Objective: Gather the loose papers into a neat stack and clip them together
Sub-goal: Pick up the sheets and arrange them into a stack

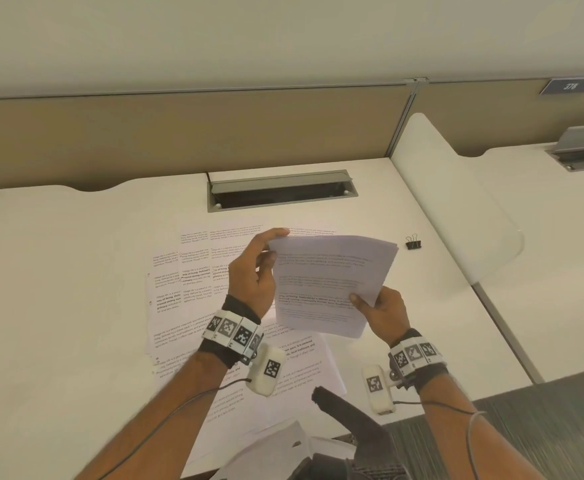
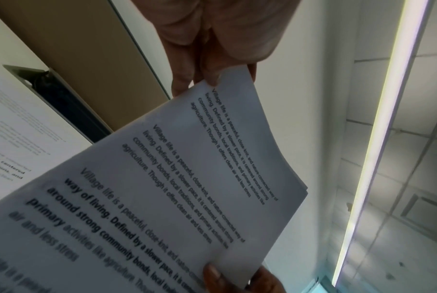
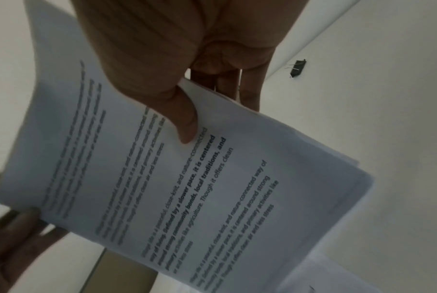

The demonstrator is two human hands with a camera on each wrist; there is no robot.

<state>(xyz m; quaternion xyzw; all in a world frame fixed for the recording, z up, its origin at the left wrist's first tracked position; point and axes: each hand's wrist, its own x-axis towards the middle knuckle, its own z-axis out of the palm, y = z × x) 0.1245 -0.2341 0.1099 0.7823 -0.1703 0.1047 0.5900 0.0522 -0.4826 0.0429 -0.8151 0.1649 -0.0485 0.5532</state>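
Both hands raised above the desk [image 1: 75,258], holding a sheaf of papers [image 1: 325,282] tilted, printed face toward the person. Left hand [image 1: 254,271] at the sheaf's far-left corner, fingertips and thumb pinching the edge, wrist bent upward. Right hand [image 1: 380,315] grasps the near-right corner, thumb [image 3: 185,123] pressed on the printed face, fingers behind. Loose sheets [image 1: 186,278] lie spread on the desk beneath and to the left. Binder clip [image 1: 413,242] sits on the desk, far right of the sheaf, apart from it
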